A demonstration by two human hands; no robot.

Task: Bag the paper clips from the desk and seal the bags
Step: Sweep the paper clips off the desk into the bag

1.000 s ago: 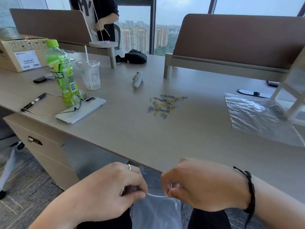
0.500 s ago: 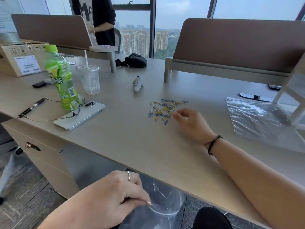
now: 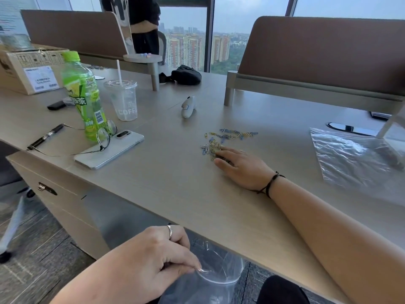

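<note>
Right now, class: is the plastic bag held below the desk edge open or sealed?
Open: the left hand pinches the bag by its rim, and the mouth gapes round.

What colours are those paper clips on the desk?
Blue and yellow paper clips, seen best in the head view.

The desk (image 3: 166, 176) looks like pale wood-grain laminate, matt and smooth, with a small metal pull (image 3: 45, 188) on its drawer front. The paper clips (image 3: 221, 140) near its middle seem plastic-coated wire, blue and yellow, faintly shiny. Below the desk's near edge the left hand (image 3: 140, 266) pinches a clear plastic bag (image 3: 217, 275), thin, glossy and wrinkled; a metal ring shines on one finger. More clear, crinkled plastic bags (image 3: 350, 159) lie toward the right edge. The right hand (image 3: 243, 166) wears a dark cord band. Toward the left edge stand a glossy green plastic bottle (image 3: 84, 99), a clear plastic cup (image 3: 122, 99), wire-rimmed glasses (image 3: 103, 137), a smooth silvery phone (image 3: 109, 150) and a matt cardboard box (image 3: 28, 71).
</note>
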